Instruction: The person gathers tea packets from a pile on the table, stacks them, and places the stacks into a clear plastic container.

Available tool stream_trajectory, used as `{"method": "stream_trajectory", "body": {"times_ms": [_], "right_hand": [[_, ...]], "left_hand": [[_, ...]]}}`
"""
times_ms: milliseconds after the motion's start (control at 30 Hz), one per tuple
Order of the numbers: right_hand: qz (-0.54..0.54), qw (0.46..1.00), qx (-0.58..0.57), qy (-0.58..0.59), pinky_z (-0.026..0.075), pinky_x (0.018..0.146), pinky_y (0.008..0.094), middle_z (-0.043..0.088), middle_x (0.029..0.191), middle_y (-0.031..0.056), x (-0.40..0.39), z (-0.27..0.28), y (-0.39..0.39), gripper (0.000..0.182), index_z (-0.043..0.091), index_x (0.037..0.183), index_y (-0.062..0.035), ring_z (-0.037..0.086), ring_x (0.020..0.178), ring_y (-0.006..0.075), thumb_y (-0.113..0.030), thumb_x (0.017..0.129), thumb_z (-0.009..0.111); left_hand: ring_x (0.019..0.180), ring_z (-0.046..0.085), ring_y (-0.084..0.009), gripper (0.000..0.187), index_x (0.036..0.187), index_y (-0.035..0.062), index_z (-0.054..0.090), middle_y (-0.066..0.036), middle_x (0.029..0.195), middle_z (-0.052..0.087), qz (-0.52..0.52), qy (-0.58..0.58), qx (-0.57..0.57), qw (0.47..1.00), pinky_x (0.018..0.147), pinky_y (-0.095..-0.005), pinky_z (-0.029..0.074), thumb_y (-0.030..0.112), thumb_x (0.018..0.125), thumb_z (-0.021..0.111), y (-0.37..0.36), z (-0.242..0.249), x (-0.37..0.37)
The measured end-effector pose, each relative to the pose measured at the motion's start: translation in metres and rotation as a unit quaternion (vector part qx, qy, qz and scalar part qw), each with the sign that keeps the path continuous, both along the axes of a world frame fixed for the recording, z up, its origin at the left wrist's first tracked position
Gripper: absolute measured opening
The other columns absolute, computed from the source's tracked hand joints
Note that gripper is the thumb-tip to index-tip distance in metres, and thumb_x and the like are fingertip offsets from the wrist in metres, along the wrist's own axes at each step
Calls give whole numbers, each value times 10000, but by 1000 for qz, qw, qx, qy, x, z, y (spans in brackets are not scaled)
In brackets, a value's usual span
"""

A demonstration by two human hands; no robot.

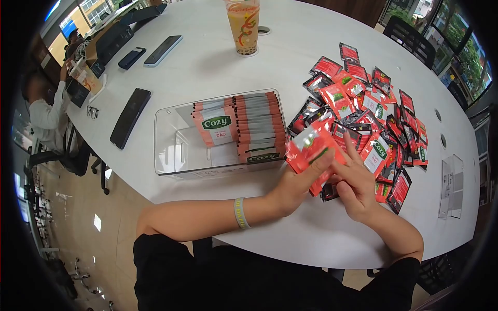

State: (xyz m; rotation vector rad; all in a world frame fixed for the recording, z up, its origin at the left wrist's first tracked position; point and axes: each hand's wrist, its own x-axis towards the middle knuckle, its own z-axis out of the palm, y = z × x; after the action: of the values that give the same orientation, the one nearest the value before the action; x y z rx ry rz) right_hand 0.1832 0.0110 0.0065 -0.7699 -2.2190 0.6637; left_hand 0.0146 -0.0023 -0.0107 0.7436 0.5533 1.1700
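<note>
And here the left hand [300,185] has the held packets [315,142] pinched, thumb pressed across the front, up above the near edge of the loose pile. Right alongside, the right hand [359,182] has its index finger stretched out and its thumb apart, close against that bundle; whether it grips anything, I can't tell from here. A good moment for a light touch: I'd keep that thumb flat, hold by the edges, and tap the corners level rather than squeeze, since soft foil would likely crease and fan apart. Just beyond, the loose packets [378,151] sprawl every which way, some face up, some face down, so each one wants turning the same way. Over to the left, the see-through box [165,158] holds neat packet rows [259,127] on edge, a fine model for squareness. Farther across the bench [202,72] stands a drink cup [245,26], safely well apart.
</note>
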Motion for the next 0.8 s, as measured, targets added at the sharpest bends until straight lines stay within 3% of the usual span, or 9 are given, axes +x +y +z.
{"method": "stream_trajectory", "body": {"times_ms": [167,267,333,367,467,533,567,667,800], "right_hand": [[-35,997,62,36,250,1021,468,475,1245,216,4,3,7,256,654,987,-8,283,1282,418,-154,833,509],[-63,995,78,21,336,960,444,483,1240,211,1,8,22,202,660,893,-9,376,1233,367,-152,826,533],[-155,985,-31,66,378,895,429,532,1187,180,-3,15,38,172,648,859,-3,440,1188,314,-144,806,565],[-158,985,-25,62,378,895,429,532,1187,180,-1,16,49,172,648,859,-3,440,1188,314,-144,806,565],[-181,982,45,6,378,865,435,574,1135,132,6,9,80,141,656,824,-9,486,1144,282,-123,786,581],[-180,947,224,-146,349,897,457,595,1106,109,17,4,93,139,667,802,-16,499,1129,300,-130,773,592],[-173,957,191,-138,316,933,474,612,1082,108,21,-4,96,143,674,783,-21,514,1115,304,-142,766,599],[-171,965,137,-142,303,960,473,620,1070,117,19,-6,90,157,677,793,-25,526,1105,299,-158,764,599],[-179,955,165,-171,295,982,464,616,1077,124,15,-12,82,254,658,907,9,520,1114,291,-213,808,584]], "left_hand": [[932,532,-76,284,1106,27,494,-37,997,553,-39,11,-48,998,765,-253,473,190,878,543,2,-7,-1],[905,539,-91,343,1149,25,452,-54,1025,539,-34,22,-39,998,725,-253,490,135,846,572,0,-1,-3],[962,541,-132,361,1170,25,446,-75,1070,536,-37,23,-38,998,738,-295,515,97,838,571,-1,-2,-2],[1019,543,-173,384,1191,25,440,-96,1114,533,-34,27,-36,998,751,-338,541,59,830,569,0,-2,-1],[1031,527,-167,445,1221,33,405,-94,1100,518,-47,81,-20,995,741,-326,542,58,815,586,3,0,-1],[973,543,-155,506,1222,20,377,-97,1085,509,-27,67,-23,997,727,-299,533,102,791,629,3,1,0],[914,559,-143,576,1223,8,350,-100,1070,500,-11,52,-24,998,713,-271,524,146,766,673,3,3,0],[910,565,-152,544,1208,-3,370,-109,1061,499,-18,21,-35,999,740,-276,528,135,772,663,4,6,-1],[911,566,-151,481,1182,-4,402,-98,1048,502,-26,5,-38,999,765,-282,528,114,784,645,6,2,0]]}}
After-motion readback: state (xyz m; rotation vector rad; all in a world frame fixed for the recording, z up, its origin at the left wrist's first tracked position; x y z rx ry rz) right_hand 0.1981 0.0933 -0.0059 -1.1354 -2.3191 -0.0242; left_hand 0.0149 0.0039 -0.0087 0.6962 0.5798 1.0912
